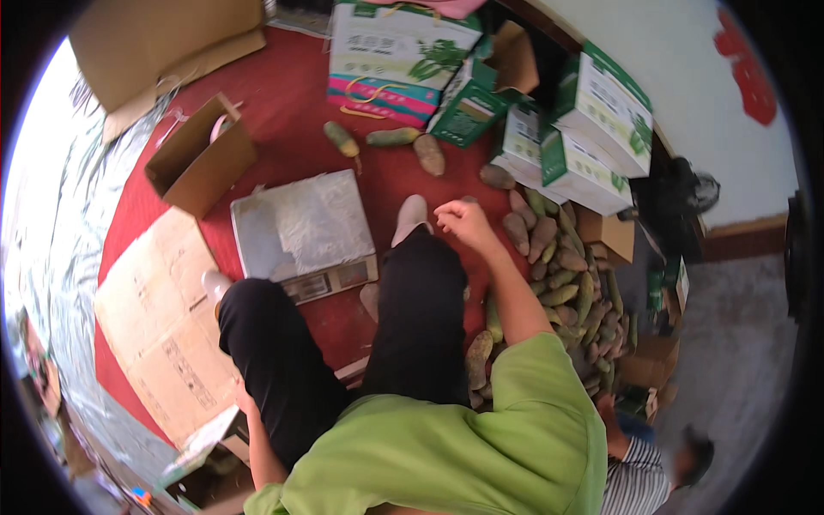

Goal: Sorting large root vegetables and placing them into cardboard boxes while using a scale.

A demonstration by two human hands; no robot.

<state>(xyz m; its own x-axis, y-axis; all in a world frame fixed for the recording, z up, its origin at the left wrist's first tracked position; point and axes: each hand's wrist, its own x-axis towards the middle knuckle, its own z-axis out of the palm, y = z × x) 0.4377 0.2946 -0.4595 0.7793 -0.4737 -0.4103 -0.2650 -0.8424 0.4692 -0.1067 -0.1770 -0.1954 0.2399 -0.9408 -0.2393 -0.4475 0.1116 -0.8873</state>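
Note:
My right hand (466,224) is held above the red carpet beside my right shoe (412,216), its fingers loosely bent and apart, with nothing visible in them. My left hand (246,400) is down beside my left knee, at the edge of a flattened cardboard sheet (159,313); its fingers are mostly hidden. In front of my legs lies a weighing scale (302,221) with a plastic-covered platform. A large heap of long green and brown tubers or gourds (566,292) spreads to the right of my right forearm. A few loose ones (429,154) lie farther ahead.
An open brown carton (202,159) stands left of the scale. Green-and-white printed boxes (601,107) are stacked at the far right, with more boxes (399,47) straight ahead. A person in a striped shirt (637,481) is at the lower right. Silvery sheeting (73,283) covers the left side.

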